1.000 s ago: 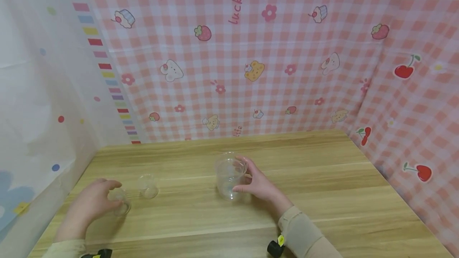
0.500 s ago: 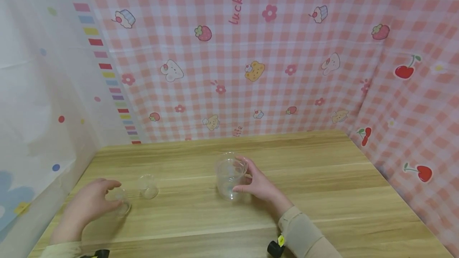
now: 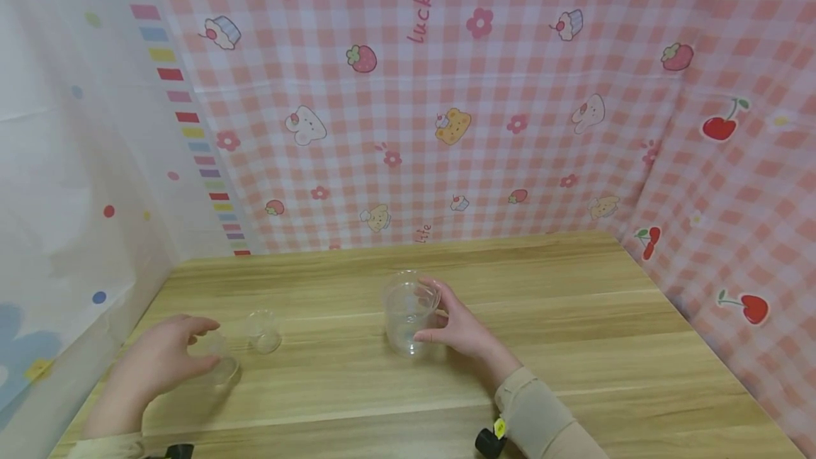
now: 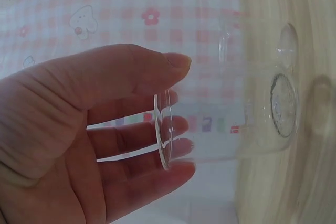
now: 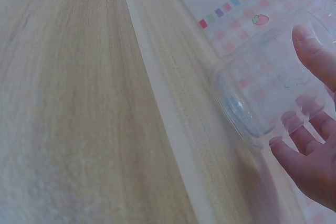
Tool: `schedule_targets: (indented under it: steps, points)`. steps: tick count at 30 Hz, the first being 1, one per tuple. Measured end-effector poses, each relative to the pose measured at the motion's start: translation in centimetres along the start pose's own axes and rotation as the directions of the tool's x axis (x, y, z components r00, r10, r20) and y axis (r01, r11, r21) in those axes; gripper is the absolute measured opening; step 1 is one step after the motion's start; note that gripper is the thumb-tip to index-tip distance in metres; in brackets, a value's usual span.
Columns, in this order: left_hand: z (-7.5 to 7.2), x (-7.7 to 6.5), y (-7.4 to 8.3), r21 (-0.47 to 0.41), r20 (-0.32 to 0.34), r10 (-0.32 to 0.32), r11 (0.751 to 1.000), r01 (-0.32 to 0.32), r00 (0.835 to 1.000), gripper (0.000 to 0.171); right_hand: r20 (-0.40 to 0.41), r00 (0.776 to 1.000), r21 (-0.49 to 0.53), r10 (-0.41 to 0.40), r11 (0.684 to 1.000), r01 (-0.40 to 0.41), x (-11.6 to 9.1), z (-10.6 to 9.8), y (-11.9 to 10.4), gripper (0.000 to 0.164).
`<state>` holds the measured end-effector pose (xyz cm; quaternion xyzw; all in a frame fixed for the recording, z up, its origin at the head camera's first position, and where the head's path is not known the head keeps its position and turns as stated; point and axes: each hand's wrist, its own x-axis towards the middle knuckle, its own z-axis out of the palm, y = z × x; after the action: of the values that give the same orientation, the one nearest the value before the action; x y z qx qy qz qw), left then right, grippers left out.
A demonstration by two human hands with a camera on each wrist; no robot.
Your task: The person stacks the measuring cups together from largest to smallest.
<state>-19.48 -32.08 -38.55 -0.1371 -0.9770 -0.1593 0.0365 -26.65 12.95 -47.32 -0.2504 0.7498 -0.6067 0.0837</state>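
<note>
My left hand grips a small clear plastic cup near its rim, thumb on one side and fingers on the other. In the left wrist view, this cup has its base toward the table; whether it touches the wood I cannot tell. My right hand holds a larger clear plastic cup from its right side, near the table's middle. The larger cup also shows in the right wrist view, with fingertips and thumb around its wall. Another small clear cup stands just beyond the left hand.
Wood-grain table lies under everything. A pink checked cloth hangs along the back and right side, and a white dotted sheet on the left. A black wrist camera sits by the right sleeve.
My left hand has shifted its small cup slightly to the right. The right hand and larger cup have kept their place.
</note>
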Motion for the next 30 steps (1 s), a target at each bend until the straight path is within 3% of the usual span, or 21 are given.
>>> schedule_targets:
  steps: [5, 16, 30]
  points:
    - [0.0, -0.1, 0.6, 0.002, -0.032, 0.024, 1.0, -0.024, 0.999, 0.048, -0.002, 1.0, -0.01, 0.0, 1.0, 0.0, 0.0, 0.0, 0.0, 0.092]
    - [0.1, 0.0, 2.1, -0.046, 0.001, 0.012, 0.999, -0.012, 1.0, 0.05, -0.007, 1.0, -0.013, 0.013, 1.0, -0.013, 0.1, 0.0, -0.2, 0.093]
    - [0.7, 0.5, 3.3, -0.053, -0.023, 0.028, 0.998, -0.029, 0.999, 0.049, -0.012, 1.0, -0.021, 0.01, 1.0, -0.01, 0.1, 0.1, 0.0, 0.092]
